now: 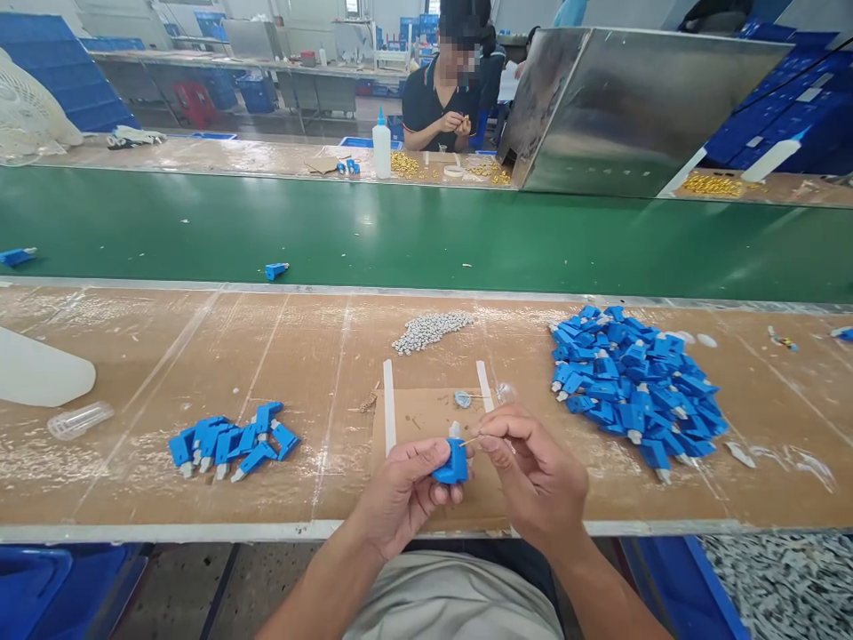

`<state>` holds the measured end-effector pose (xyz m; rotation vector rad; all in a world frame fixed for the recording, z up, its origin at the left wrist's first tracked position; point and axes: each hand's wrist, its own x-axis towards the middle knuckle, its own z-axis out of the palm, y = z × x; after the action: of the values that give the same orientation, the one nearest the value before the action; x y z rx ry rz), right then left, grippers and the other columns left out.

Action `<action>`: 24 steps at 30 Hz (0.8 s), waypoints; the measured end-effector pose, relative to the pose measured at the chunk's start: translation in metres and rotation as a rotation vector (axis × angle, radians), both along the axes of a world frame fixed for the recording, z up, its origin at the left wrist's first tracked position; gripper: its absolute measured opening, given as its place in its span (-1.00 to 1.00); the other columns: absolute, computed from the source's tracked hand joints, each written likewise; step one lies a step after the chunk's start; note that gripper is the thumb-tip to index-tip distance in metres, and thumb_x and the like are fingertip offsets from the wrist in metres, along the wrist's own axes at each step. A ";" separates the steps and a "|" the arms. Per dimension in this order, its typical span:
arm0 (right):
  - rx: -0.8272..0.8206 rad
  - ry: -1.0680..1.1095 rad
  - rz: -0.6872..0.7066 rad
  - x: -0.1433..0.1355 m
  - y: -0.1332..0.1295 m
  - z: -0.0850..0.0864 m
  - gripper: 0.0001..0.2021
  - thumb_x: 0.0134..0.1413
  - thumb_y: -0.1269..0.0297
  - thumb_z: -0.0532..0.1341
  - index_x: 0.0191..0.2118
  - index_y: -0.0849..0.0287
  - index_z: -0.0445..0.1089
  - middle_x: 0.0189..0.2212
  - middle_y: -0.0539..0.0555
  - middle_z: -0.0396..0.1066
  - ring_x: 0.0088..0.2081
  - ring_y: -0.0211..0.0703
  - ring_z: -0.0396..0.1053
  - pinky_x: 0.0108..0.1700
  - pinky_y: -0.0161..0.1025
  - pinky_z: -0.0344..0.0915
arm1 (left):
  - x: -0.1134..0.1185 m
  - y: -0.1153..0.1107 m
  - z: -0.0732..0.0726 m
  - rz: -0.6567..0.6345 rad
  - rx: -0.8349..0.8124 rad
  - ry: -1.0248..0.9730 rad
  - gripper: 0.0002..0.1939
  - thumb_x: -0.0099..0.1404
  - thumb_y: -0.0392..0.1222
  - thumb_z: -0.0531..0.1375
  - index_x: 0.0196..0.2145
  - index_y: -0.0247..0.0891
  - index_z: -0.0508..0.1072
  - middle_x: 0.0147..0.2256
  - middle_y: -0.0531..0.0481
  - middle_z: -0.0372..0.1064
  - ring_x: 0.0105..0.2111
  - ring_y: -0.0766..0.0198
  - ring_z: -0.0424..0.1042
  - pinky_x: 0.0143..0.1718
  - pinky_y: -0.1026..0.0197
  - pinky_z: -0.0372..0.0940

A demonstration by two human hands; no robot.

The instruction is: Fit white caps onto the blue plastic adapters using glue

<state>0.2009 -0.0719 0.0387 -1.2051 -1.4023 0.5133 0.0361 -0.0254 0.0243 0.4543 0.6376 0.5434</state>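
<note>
Pale shirt fabric (459, 604) lies nearest, between two bare forearms reaching over the bench edge. Above the cardboard sheet (417, 413), the left hand (400, 502) grasps a blue plastic housing (451, 468) between thumb and fingers, its whitish tip pointing away from the body. The right hand (543, 484) pinches a thin stick (471, 440), its end at the housing's upper right side; whether they touch is unclear. Good control here seems to need a firm left grip, thumb clear of the worked spot, and a light, short-held stick, so neither part slips. Small grey pellets (432, 332) lie beyond the sheet, a large heap of blue housings (633, 382) to the right, a smaller group (233, 442) to the left.
</note>
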 end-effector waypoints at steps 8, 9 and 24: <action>0.059 0.050 0.014 -0.001 0.000 0.000 -0.84 0.29 0.48 0.16 -0.18 0.06 0.41 -0.33 0.06 0.43 -0.25 -0.07 0.40 -0.20 -0.11 0.33 | -0.003 0.000 0.001 0.012 0.009 0.003 -0.71 0.30 -0.12 0.30 -0.29 -0.49 0.59 -0.40 -0.13 0.46 -0.56 0.48 0.40 -0.59 0.55 0.26; 0.054 0.112 -0.011 0.001 0.001 0.000 -0.85 0.29 0.47 0.17 -0.19 0.06 0.42 -0.32 0.06 0.41 -0.24 -0.08 0.39 -0.21 -0.13 0.34 | -0.005 0.002 0.001 0.016 0.008 0.006 -0.71 0.31 -0.13 0.30 -0.27 -0.50 0.59 -0.39 -0.14 0.48 -0.56 0.48 0.41 -0.59 0.55 0.27; -0.311 -0.130 -0.044 0.035 0.028 -0.018 -0.84 0.26 0.16 0.25 -0.19 0.12 0.49 -0.23 0.10 0.44 -0.25 -0.09 0.40 -0.25 -0.20 0.35 | -0.035 0.014 -0.015 0.228 -0.044 0.045 -0.74 0.23 -0.17 0.36 -0.24 -0.48 0.59 -0.43 -0.10 0.46 -0.53 0.43 0.43 -0.55 0.51 0.32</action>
<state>0.2354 -0.0444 0.0208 -1.5387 -1.4374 0.6487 0.0008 -0.0111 0.0096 0.3551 0.7483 0.7348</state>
